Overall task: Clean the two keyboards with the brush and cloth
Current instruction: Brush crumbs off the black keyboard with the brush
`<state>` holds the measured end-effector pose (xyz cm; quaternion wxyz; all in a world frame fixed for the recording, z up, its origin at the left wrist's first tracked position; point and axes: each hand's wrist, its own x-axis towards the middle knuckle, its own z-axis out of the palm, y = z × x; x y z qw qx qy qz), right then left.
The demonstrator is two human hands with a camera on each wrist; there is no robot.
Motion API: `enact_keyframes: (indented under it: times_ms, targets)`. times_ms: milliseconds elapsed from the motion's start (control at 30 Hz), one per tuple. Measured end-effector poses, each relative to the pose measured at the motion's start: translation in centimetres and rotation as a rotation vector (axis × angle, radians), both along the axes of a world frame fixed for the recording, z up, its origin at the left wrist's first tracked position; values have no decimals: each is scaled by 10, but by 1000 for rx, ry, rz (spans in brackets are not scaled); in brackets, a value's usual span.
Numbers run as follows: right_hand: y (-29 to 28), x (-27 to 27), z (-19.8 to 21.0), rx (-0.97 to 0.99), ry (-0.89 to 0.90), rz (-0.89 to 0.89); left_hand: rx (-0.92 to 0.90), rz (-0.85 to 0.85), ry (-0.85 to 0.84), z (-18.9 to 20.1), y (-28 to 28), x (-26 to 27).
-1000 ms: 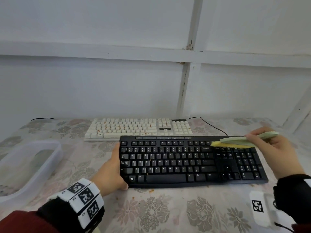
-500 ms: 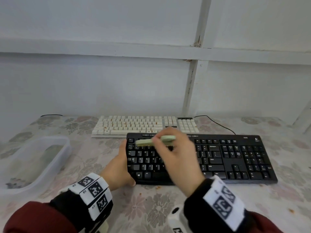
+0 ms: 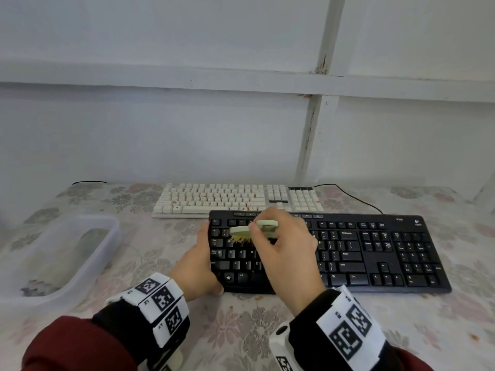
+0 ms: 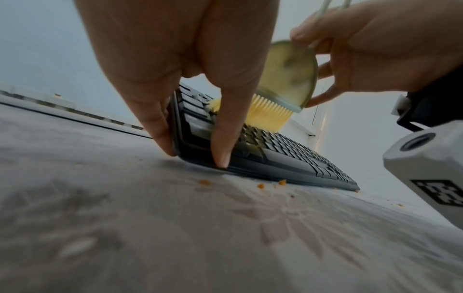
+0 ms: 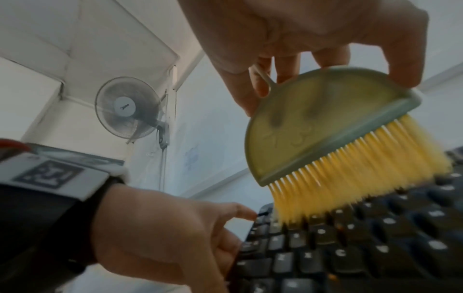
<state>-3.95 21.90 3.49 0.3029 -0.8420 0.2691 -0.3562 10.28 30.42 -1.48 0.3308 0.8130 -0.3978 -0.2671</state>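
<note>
At the far left of the desk [image 3: 267, 330] sits a clear tub [image 3: 88, 253], cloth not discernible inside. Next, the left hand [image 3: 197, 269] clamps the black keyboard's [image 3: 375, 253] left edge, fingers [image 4: 160, 123] curled round it; that flat, light, slippery board would likely skid without this hold. Over its left keys the right hand [image 3: 284, 253] pinches the brush [image 5: 323, 126] by its stiff green back, soft yellow bristles bending onto the keys; gripping the back, not the bristles, seems best. Behind lies the white keyboard [image 3: 238, 200], speckled with crumbs. Orange crumbs [image 4: 260, 185] dot the desk.
</note>
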Motion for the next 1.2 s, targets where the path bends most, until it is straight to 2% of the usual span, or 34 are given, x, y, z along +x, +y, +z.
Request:
enact_keyframes:
  times_ms: [133, 333, 533, 700, 900, 1067, 1200]
  targets:
    - [6, 1, 1, 58, -63, 70, -15, -6, -16, 1, -1, -1]
    - [-32, -26, -4, 56, -69, -87, -27, -13, 19, -1, 1, 0]
    - [-40, -40, 0, 235, -178, 17, -34, -14, 20, -2, 0, 0]
    - [-61, -59, -2, 188, -207, -85, -32, -3, 24, -3, 1, 1]
    - [-57, -62, -3, 202, -178, -12, -20, -9, 28, 1, 1, -2]
    - [-76, -83, -1, 105, -178, -132, -16, 1, 21, 0, 0, -2]
    - [-84, -91, 3, 231, -267, -98, -23, -4, 7, -1, 0, -3]
